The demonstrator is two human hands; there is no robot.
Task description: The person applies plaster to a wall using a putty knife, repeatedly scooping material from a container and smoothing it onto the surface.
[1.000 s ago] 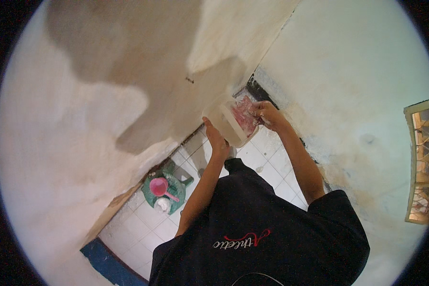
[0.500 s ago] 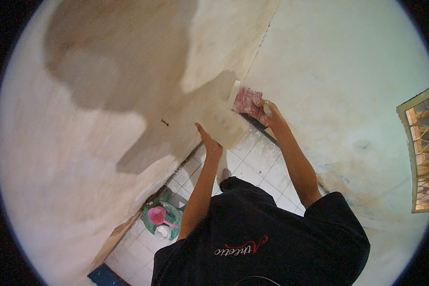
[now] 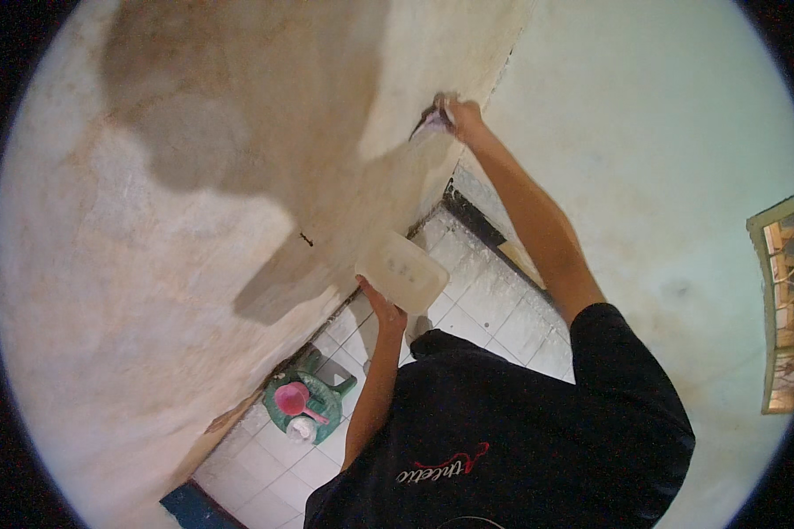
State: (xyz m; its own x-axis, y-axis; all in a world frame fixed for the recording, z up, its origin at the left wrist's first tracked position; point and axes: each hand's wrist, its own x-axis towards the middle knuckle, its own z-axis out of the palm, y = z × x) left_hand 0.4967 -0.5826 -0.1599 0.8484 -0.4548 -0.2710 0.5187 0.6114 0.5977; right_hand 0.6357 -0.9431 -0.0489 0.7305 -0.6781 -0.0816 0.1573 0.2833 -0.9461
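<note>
1. While my right hand (image 3: 464, 115) reaches up into the corner where the two walls meet, its fingers are closed around a small pinkish-purple tool (image 3: 432, 122), which it presses flat against the plaster wall (image 3: 238, 176); I cannot tell exactly what kind of tool it is.
2. My left hand (image 3: 381, 304) is lower, close to my chest, gripping the bottom edge of a pale rectangular plastic tray (image 3: 402, 270) with the fingers curled under it; the tray tilts toward the wall.
3. The tray and the tool are well apart, the tool high in the corner and the tray below it and to its left.
4. Down on the white tiled floor (image 3: 494, 300), beside the foot of the wall, sits a green bucket (image 3: 302, 407) with a pink scoop (image 3: 293, 399) in it.
5. A window (image 3: 785, 309) shows at the far right.
</note>
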